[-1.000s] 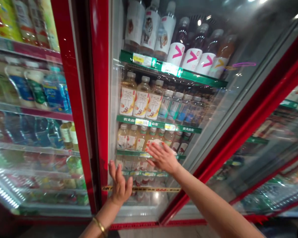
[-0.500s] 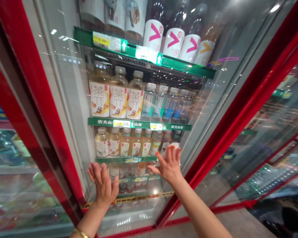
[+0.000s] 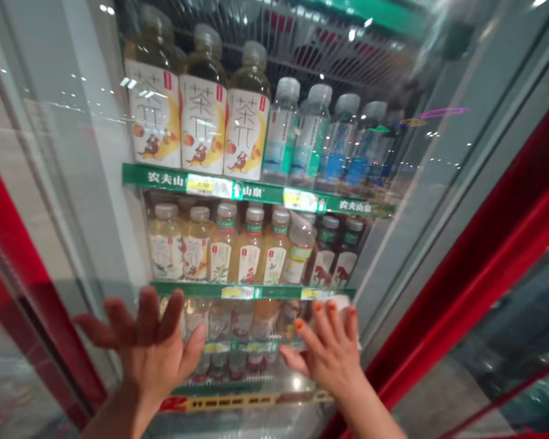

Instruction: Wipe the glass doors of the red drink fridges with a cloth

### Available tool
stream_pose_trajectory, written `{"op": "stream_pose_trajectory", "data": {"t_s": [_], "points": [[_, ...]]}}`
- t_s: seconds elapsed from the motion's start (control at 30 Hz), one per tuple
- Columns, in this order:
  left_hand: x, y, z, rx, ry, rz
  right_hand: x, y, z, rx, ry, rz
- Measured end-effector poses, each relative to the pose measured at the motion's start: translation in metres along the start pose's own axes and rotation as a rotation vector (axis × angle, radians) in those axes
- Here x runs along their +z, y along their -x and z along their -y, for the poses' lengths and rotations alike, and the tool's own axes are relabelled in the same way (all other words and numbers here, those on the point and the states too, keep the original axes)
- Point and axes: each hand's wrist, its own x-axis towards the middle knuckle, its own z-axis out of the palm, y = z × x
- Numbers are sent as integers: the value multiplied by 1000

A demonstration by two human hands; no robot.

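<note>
My right hand (image 3: 332,347) lies with its fingers spread over a white cloth (image 3: 343,301), against the glass door (image 3: 274,421) of a drinks cooler. Most of the cloth is hidden under the hand; only bits show past the fingertips and at the side. On the left, my left hand (image 3: 149,341) is raised with its fingers apart and nothing in it, close to the door; whether it touches the glass I cannot tell. Behind the glass, tea bottles (image 3: 201,122) and clear bottles with blue or green labels (image 3: 311,137) stand on shelves.
Red frame bars (image 3: 462,256) run along both sides of the door. Green shelf edges (image 3: 265,192) carry price tags. Lower down inside are small bottles (image 3: 249,256) and a yellow strip (image 3: 242,402). Lights reflect in the glass.
The view has come closer and tilted lower, so the top shelf's bottles have left the picture. My left hand has spread its fingers and appears larger. My right hand stays on the cloth, lower against the shelves.
</note>
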Motion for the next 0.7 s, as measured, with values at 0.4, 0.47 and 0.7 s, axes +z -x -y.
{"op": "stream_pose_trajectory", "data": {"t_s": [0.4,0.47,0.7], "points": [[-1,-38,-19,386,-124,-85,37,93,114,-137,-62,16],[-2,-37,-23,451,-181,-112,38,137,106,-147,-35,15],[5,-42,-21,500,-235,-136,32,167,50,359,64,-56]]}}
